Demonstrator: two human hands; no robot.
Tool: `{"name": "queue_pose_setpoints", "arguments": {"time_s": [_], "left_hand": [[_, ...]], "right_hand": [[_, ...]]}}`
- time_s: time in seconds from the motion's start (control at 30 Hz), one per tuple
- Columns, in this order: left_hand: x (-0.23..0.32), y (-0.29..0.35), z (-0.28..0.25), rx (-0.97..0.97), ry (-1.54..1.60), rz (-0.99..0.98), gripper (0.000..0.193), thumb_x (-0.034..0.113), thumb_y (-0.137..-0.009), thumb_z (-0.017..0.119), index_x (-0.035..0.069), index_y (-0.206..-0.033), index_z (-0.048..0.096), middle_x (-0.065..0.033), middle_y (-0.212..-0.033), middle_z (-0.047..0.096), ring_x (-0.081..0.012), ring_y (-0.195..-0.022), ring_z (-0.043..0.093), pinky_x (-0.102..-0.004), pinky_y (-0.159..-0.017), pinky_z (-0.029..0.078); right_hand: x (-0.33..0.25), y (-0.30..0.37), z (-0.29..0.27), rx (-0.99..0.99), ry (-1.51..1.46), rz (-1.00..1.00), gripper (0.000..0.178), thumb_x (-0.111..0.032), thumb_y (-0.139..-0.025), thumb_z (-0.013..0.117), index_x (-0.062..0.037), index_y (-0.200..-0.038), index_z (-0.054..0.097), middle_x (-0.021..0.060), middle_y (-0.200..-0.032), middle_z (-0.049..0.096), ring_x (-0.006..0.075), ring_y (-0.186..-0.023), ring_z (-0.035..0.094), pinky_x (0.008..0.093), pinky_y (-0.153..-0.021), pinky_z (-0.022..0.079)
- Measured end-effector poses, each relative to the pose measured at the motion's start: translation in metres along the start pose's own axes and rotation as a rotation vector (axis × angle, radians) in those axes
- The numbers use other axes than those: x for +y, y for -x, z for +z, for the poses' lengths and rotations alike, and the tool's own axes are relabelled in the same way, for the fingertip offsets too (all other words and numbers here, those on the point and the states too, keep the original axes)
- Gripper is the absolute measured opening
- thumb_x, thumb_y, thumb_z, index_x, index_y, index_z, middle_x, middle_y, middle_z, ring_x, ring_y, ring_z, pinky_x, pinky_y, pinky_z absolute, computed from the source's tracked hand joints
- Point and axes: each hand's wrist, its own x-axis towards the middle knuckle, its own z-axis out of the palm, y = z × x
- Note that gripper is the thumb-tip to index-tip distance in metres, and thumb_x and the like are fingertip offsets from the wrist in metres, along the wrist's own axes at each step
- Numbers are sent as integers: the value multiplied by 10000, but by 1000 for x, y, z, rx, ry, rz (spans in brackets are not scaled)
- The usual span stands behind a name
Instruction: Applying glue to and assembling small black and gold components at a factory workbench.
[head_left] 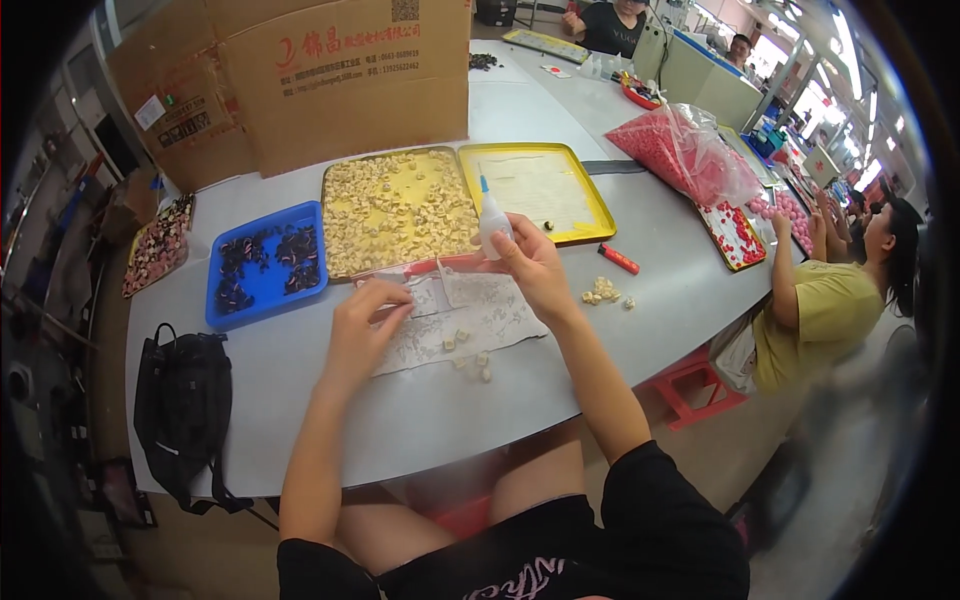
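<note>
My right hand (533,266) is wrapped around a white squeeze bottle (492,222), held upright with its thin blue tip pointing up. Lower and to the left, my left hand (368,318) has thumb and forefinger pinched together at a small light card (427,297); whether something tiny sits between the fingertips cannot be made out. Beneath both hands lies a worn, glue-spotted white sheet (415,348). A few small cream pieces (483,367) rest on its near edge. A red stick-like thing (440,265) lies past the card, partly hidden by the right hand.
Beyond the sheet, a yellow tray (326,215) holds many cream pieces, beside another yellow tray (602,208). A blue tray (265,310) of dark pieces and a black bag (185,410) are left. Rightward lie a red tube (619,259) and cream pieces (602,291). A cardboard box (350,120) stands behind.
</note>
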Motion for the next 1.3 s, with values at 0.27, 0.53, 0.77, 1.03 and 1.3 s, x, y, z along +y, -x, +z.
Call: {"name": "queue_pose_setpoints", "arguments": {"time_s": [0.27, 0.53, 0.77, 1.03, 1.3], "left_hand": [[2, 1, 12, 29, -22, 111, 84, -13, -799, 635, -12, -882, 633, -95, -877, 622, -188, -787, 632, -279, -706, 519], [2, 6, 15, 86, 30, -16, 116, 3, -789, 672, -2, -899, 632, -79, -875, 643, -159, -799, 649, -256, -707, 515], [0, 4, 16, 143, -33, 49, 177, 42, -737, 722, 29, -892, 636, -66, -831, 647, -148, -739, 658, -267, -667, 514], [-5, 11, 30, 229, -49, 132, 369, 64, -716, 757, 71, -1070, 653, -78, -883, 694, -144, -707, 663, -268, -662, 522], [-2, 12, 34, 223, -55, 241, 461, 8, -678, 783, 42, -1110, 626, -109, -874, 700, -141, -722, 683, -233, -618, 542]], "right_hand": [[14, -2, 3, 18, -144, 13, 405, -283, -940, 540, 19, -1201, 475, 114, -1022, 600, 163, -861, 617, 282, -742, 522], [15, 0, 8, 27, -285, 75, 382, -259, -931, 559, 3, -1192, 466, 130, -1077, 593, 155, -880, 597, 267, -759, 480], [18, -1, -3, 47, -554, 10, 421, -224, -901, 608, 25, -1210, 470, 113, -1226, 533, 131, -1089, 519, 239, -776, 426], [10, 1, 3, 82, -565, 46, 434, -383, -919, 555, 8, -1096, 500, 66, -997, 594, 70, -622, 370, 198, -578, 341], [12, 5, 12, 54, -349, -18, 346, -402, -946, 492, -58, -969, 509, 82, -931, 612, 66, -587, 432, 201, -504, 321]]}}
